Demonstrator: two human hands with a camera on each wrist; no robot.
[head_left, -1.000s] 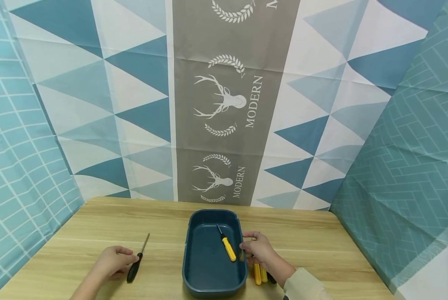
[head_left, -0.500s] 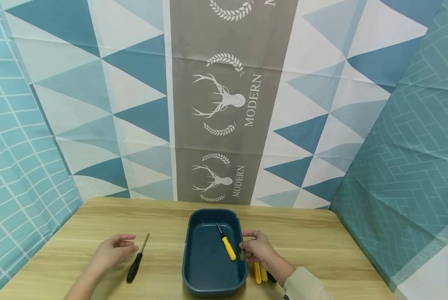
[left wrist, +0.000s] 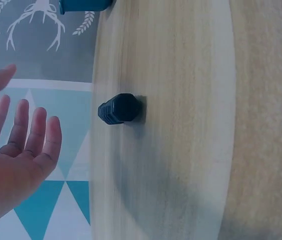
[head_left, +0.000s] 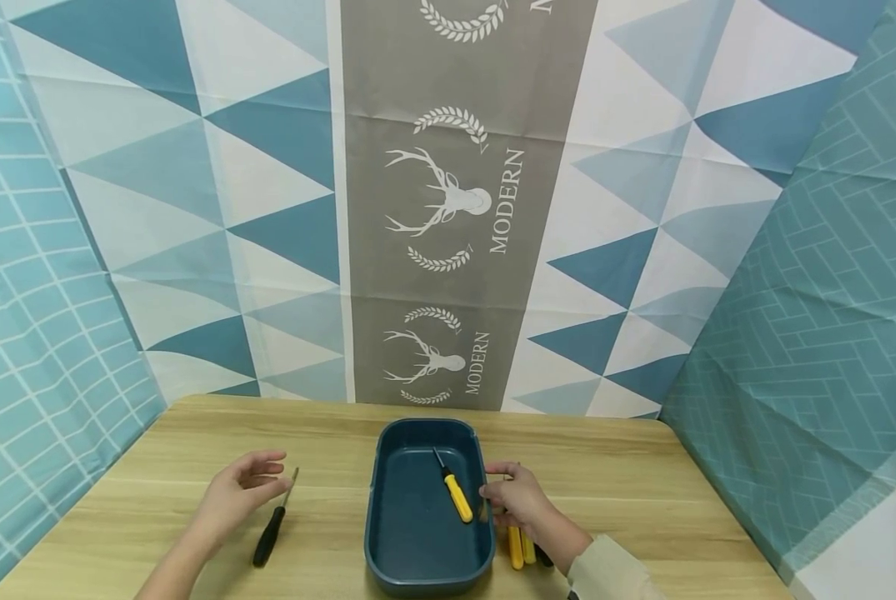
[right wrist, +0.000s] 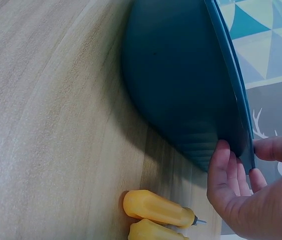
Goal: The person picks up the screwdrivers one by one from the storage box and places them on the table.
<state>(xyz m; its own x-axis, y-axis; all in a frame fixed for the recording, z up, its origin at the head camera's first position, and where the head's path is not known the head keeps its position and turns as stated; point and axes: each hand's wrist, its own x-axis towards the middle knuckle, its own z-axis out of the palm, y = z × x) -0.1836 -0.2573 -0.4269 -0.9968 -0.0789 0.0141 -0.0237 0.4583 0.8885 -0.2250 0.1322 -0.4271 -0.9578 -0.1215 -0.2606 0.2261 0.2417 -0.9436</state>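
Note:
My right hand (head_left: 521, 497) grips the right rim of a dark blue plastic bin (head_left: 373, 525), thumb over the inner side and fingers against the outer wall, as the right wrist view confirms. Inside the bin lies a yellow-handled screwdriver (head_left: 458, 498). A black-handled screwdriver (head_left: 270, 536) lies on the table left of the bin, its shaft pointing away. My left hand (head_left: 239, 493) hovers by that shaft with relaxed fingers, holding nothing. In the left wrist view the black handle's end (left wrist: 125, 107) is apart from the hand (left wrist: 21, 150).
Right of the bin, partly under my right hand, lie yellow-handled screwdrivers (head_left: 516, 550) and a black handle (head_left: 543, 557). The wooden table (head_left: 327, 467) ends at a patterned cloth backdrop (head_left: 432, 275), with teal cloth on both sides.
My left hand has let go of the black-handled screwdriver and moved up and then right, toward its tip. The right hand, bin and screwdrivers have stayed put.

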